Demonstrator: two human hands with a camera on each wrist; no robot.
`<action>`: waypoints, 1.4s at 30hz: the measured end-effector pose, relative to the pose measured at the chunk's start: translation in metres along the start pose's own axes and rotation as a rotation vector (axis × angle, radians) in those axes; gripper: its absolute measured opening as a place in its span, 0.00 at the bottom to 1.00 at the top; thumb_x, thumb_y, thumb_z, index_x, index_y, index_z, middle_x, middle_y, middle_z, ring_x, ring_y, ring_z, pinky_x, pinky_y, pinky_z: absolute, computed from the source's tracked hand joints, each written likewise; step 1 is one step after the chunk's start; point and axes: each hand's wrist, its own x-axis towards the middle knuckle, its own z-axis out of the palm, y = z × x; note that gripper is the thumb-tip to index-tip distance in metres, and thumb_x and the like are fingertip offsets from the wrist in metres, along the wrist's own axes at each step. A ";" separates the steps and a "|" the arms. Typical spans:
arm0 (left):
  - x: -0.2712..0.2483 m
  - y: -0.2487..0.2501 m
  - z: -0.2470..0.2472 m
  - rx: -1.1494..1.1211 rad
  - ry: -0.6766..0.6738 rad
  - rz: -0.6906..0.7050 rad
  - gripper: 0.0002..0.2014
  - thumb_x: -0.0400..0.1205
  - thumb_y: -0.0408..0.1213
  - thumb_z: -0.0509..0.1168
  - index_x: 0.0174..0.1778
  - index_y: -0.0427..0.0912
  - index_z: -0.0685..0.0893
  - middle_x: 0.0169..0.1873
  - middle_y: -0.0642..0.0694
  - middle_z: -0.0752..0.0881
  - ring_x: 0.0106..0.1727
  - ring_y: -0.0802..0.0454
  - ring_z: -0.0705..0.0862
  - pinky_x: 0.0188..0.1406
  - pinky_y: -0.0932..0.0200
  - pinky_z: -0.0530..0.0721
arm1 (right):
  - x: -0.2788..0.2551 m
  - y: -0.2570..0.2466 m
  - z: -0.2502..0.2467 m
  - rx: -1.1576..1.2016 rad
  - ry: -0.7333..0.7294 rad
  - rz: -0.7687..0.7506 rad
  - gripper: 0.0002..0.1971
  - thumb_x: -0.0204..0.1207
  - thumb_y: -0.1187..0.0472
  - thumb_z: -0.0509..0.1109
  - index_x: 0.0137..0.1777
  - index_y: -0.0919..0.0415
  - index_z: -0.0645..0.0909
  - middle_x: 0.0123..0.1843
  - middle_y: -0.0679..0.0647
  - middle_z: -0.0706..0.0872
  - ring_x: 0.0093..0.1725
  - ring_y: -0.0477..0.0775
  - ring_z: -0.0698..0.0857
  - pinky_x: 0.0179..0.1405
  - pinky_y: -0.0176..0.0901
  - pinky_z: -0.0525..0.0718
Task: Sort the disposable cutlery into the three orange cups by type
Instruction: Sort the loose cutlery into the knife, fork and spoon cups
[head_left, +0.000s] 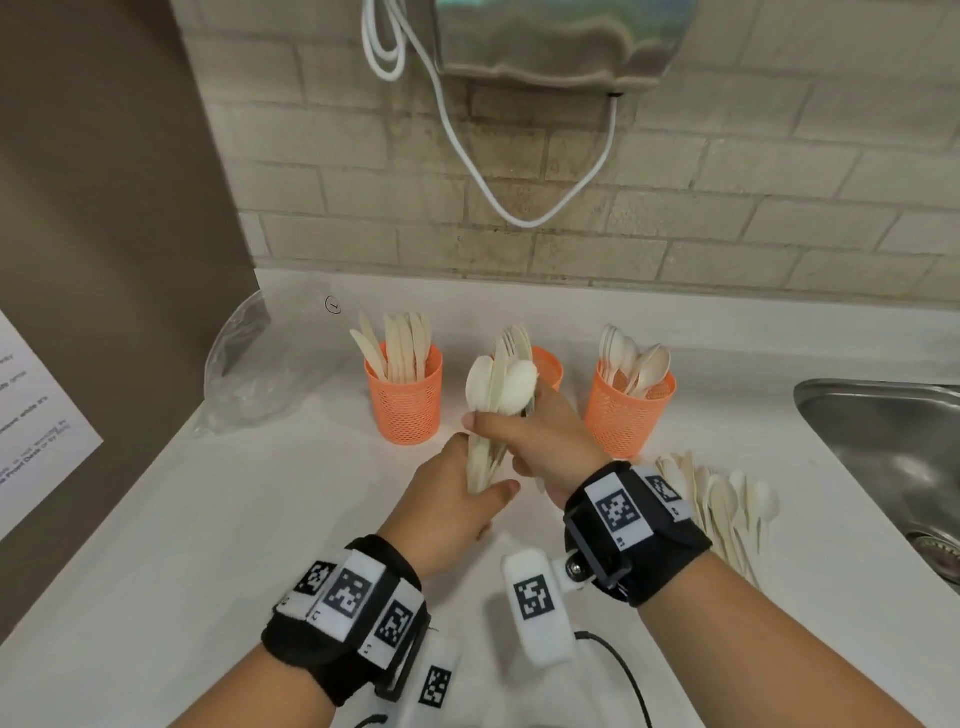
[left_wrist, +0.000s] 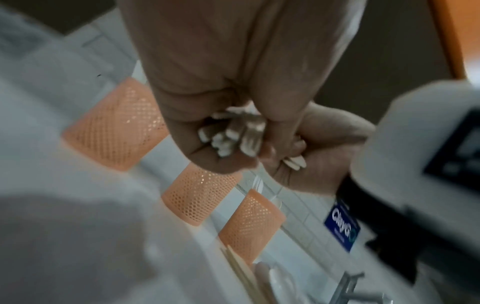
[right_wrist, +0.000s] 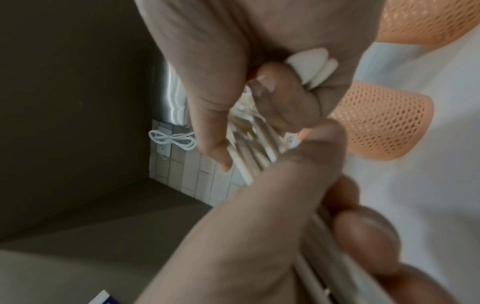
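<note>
Fingers of both hands curl round one bundle of cutlery (head_left: 493, 415), held upright above the counter (head_left: 208, 519) in front of the middle cup. L hand (head_left: 457, 509) grips the handle ends low down; R hand (head_left: 540, 441) wraps the bundle just above it, spoon bowls and a fork sticking out on top.

Big to small: white counter, w/ a steel sink (head_left: 883, 441) at R edge. Clear plastic bag (head_left: 260, 364) at far L by the wall. Three orange mesh cups in a row: L cup (head_left: 405, 405) w/ knives, middle cup (head_left: 550, 366) w/ forks, partly hidden behind the bundle, R cup (head_left: 628, 415) w/ spoons. Loose pile of unsorted cutlery (head_left: 722, 504) lies flat on the counter btwn R cup and sink, just beside R wrist.
</note>
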 end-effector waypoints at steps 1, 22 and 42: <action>0.000 0.001 -0.002 -0.108 -0.041 -0.036 0.13 0.81 0.38 0.68 0.59 0.43 0.76 0.36 0.50 0.84 0.29 0.59 0.82 0.29 0.65 0.78 | 0.000 -0.002 0.000 0.013 -0.027 0.016 0.12 0.71 0.64 0.76 0.52 0.56 0.80 0.33 0.47 0.81 0.30 0.42 0.78 0.21 0.31 0.70; 0.001 0.005 -0.014 -0.832 0.004 -0.277 0.15 0.86 0.50 0.56 0.54 0.40 0.76 0.26 0.48 0.73 0.23 0.55 0.69 0.26 0.61 0.69 | -0.022 0.014 0.000 0.368 0.043 0.117 0.08 0.86 0.54 0.57 0.55 0.57 0.75 0.29 0.50 0.73 0.22 0.44 0.65 0.19 0.33 0.64; -0.001 0.000 -0.012 -0.611 0.036 -0.148 0.09 0.88 0.39 0.56 0.60 0.44 0.78 0.44 0.46 0.85 0.37 0.55 0.84 0.36 0.62 0.82 | -0.018 0.017 0.013 0.148 0.175 0.008 0.05 0.82 0.65 0.54 0.48 0.58 0.72 0.28 0.50 0.78 0.34 0.50 0.79 0.39 0.44 0.76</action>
